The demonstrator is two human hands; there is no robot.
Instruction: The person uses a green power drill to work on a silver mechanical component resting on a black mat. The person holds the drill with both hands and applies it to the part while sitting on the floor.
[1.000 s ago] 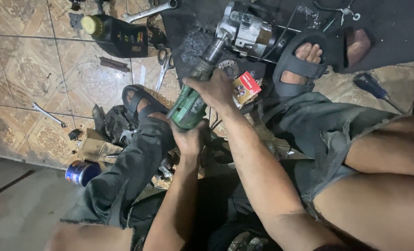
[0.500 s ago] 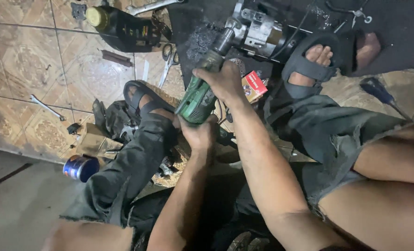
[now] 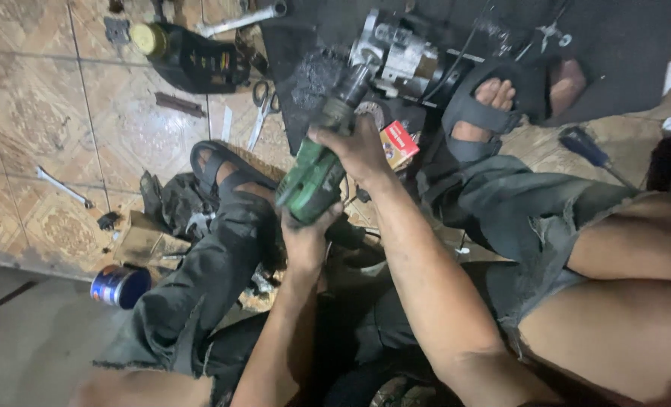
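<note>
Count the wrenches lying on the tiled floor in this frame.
2. One small wrench lies on the tiles at the left, apart from the other things. A larger wrench lies at the top edge, beside the dark bottle. The clutter may hide more.

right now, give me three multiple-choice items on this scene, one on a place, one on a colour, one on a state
1. Where does the blue can lie?
A. on the floor by the left leg
B. on the dark mat
C. in the right hand

2. What colour is the drill body?
A. yellow
B. green
C. white

3. How is the drill held?
A. lying loose on the floor
B. by one hand only
C. by both hands, tip at the metal part

Answers:
1 A, it rests on the floor beside that leg.
2 B, the housing is green.
3 C, the left hand grips the rear and the right hand the front.
</note>
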